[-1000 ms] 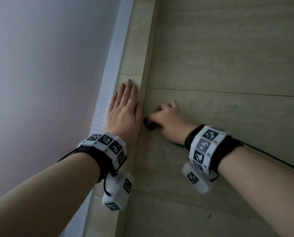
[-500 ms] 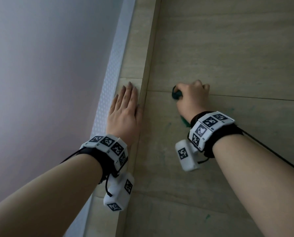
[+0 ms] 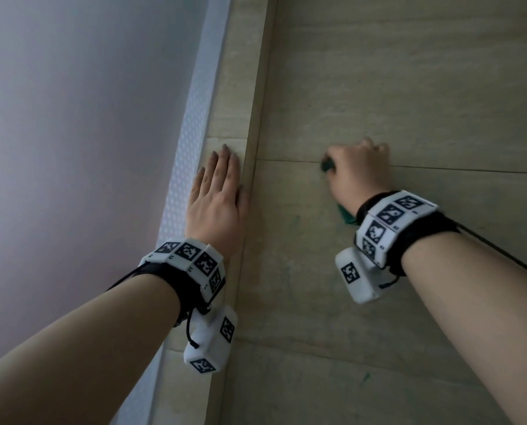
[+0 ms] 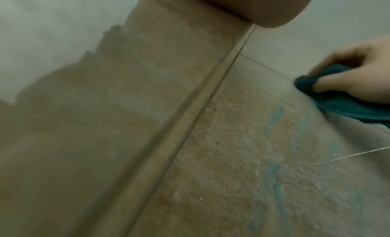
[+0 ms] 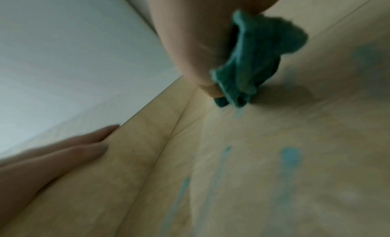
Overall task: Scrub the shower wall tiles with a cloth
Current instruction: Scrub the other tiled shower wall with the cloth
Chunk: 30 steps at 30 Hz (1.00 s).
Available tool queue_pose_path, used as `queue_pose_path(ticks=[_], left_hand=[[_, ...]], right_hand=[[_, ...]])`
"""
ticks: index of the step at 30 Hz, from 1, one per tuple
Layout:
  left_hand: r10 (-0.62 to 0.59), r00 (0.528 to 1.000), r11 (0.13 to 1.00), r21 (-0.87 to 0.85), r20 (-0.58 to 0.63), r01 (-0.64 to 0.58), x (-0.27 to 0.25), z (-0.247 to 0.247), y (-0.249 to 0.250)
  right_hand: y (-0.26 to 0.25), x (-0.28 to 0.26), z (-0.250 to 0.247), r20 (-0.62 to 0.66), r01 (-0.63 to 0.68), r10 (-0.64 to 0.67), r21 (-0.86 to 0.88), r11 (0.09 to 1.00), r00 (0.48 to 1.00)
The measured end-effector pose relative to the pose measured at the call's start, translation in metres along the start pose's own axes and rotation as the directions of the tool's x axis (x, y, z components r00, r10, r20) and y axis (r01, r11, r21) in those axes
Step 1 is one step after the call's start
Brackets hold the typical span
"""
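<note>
Mid-scrub. Right hand (image 3: 360,173) has its grip curled tight round a bunched dark teal terry cloth (image 4: 346,100) and presses it onto the beige stone-look shower wall tiles (image 3: 409,87), right on the horizontal grout line (image 3: 470,170) between two tiles. A tail of cloth hangs out below the wrist. Wrist view is motion-blurred, so I read this as an active stroke, not a pause.

Left hand (image 3: 216,194) is flat, fingers straight and together, holding nothing. It rests on the narrow beige tile return (image 3: 231,102) just beside the corner joint (image 4: 190,120), looks like bracing.

Next move, my read: the tile below the cloth has pale blue streaks (image 5: 291,157), several vertical runs and a blob. Can't tell if it's cleaner or stain. Cloth needs to come down and sweep across those with firm pressure; also one small green-blue fleck (image 3: 365,378) lower on the wall. Upper tile looks clean from here. So partway through at best.

Surface: matte, faintly veined large-format tiles, thin dark joints, rounded trim at the corner. Lower tile shows rough mottled texture up close.

Room: left of the return is a white dotted vertical strip (image 3: 191,148), then a plain pale lilac-grey wall (image 3: 72,118). Light is dim.
</note>
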<state>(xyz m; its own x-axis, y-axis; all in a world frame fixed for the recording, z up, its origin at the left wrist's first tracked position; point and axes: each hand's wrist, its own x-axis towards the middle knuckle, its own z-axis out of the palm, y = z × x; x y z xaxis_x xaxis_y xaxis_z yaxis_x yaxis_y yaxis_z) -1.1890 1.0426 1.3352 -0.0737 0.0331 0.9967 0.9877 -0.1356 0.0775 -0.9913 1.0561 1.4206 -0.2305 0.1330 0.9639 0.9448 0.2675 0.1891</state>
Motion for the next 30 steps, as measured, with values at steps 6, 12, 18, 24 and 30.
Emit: queue_pose_path(ticks=[6,12,18,24,30], left_hand=[[-0.003,1.0,1.0,0.0,-0.004,0.003,0.0,-0.001,0.0],[-0.002,1.0,1.0,0.002,-0.013,0.002,0.0,-0.001,0.003],[-0.027,0.999,0.999,-0.022,0.03,0.027,0.0,-0.004,0.005],[-0.019,0.999,1.0,-0.008,0.034,0.02,-0.001,-0.004,0.003],[-0.024,0.999,0.999,-0.023,0.03,0.025,-0.001,-0.004,0.003]], right_hand=[[0.022,-0.016,0.012,-0.093,-0.252,0.251,0.01,0.968,0.963],[-0.038,-0.02,0.022,-0.009,0.078,-0.078,0.088,0.993,0.997],[-0.038,-0.026,0.023,0.028,0.251,-0.251,-0.005,0.968,0.968],[0.027,-0.021,0.014,-0.12,-0.318,0.32,0.037,0.947,0.94],[-0.003,-0.041,0.02,-0.072,-0.094,0.108,0.176,0.98,0.991]])
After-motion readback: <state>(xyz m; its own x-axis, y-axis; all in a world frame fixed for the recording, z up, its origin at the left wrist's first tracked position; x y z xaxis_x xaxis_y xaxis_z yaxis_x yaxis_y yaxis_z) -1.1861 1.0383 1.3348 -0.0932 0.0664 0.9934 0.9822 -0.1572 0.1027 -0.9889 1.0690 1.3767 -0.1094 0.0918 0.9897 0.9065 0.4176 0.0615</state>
